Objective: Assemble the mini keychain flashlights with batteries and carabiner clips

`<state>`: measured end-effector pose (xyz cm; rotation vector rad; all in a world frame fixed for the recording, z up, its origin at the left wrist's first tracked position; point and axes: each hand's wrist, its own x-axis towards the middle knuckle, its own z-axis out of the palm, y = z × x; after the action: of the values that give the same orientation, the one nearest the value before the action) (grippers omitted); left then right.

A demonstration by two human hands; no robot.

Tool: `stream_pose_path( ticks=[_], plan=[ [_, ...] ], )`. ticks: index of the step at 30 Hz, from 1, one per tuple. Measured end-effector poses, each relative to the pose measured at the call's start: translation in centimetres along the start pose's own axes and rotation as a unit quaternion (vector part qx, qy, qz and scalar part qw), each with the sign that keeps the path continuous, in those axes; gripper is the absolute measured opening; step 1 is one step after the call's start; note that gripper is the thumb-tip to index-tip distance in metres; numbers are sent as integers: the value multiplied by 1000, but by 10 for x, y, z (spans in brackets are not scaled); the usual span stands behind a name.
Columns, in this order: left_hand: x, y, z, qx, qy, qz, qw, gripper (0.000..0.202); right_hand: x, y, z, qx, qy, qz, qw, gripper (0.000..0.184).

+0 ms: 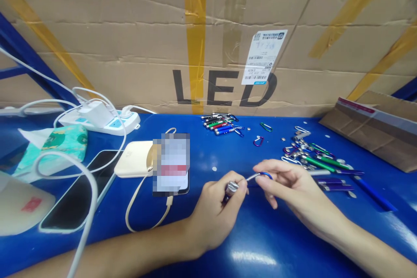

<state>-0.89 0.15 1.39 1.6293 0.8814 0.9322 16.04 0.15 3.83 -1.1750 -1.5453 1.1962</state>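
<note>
- The left hand (215, 213) is closed around a small pen light (232, 188) with a silver end, its fingers curled firmly on the barrel.
- The right hand (293, 186) is almost closed, with a blue carabiner (266, 175) pinched in its fingertips (257, 173); a thin silver wire (251, 177) is held just beside the pen light.
- Both hands are held over a blue table (276, 234).
- Pen lights (218, 124) are bunched beyond the hands; a heap of carabiners and pens (312, 156) is spread to the right.
- To the left are seen a power strip (100, 122), a power bank (133, 159) and a pixelated phone (171, 165) — a cardboard box (208, 30) printed "LED" stands behind.
</note>
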Motion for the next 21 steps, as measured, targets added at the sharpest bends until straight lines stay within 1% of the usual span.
stream_pose_path(
  ticks=[1, 3, 5, 8, 10, 14, 16, 19, 21],
  plan=[
    [0, 0, 0, -1, 3, 2, 1000, 26, -1, -1, 3, 47, 2, 45, 998, 30],
    [0, 1, -1, 3, 17, 6, 1000, 27, -4, -2, 8, 107, 8, 93, 990, 36],
    [0, 1, -1, 5, 19, 3, 1000, 27, -5, -2, 11, 141, 10, 105, 984, 38],
    [1, 0, 0, 9, -18, -12, 1000, 26, -3, 1, 10, 162, 13, 100, 982, 38],
    [3, -1, 1, 3, -25, -24, 999, 26, 0, 3, 7, 151, 16, 96, 984, 37],
    [4, -3, 1, -30, 15, -48, 998, 30, 8, 4, 3, 61, 0, 61, 996, 35],
    [5, -3, 1, -37, 20, -59, 997, 32, 9, 3, 5, 23, -20, 37, 999, 33],
    [5, -2, 1, -38, 10, -49, 998, 32, 9, 1, 8, 36, -60, 43, 997, 36],
    [5, -2, 2, -42, -5, -39, 998, 31, 9, 0, 9, 57, -67, 63, 994, 40]
  ],
)
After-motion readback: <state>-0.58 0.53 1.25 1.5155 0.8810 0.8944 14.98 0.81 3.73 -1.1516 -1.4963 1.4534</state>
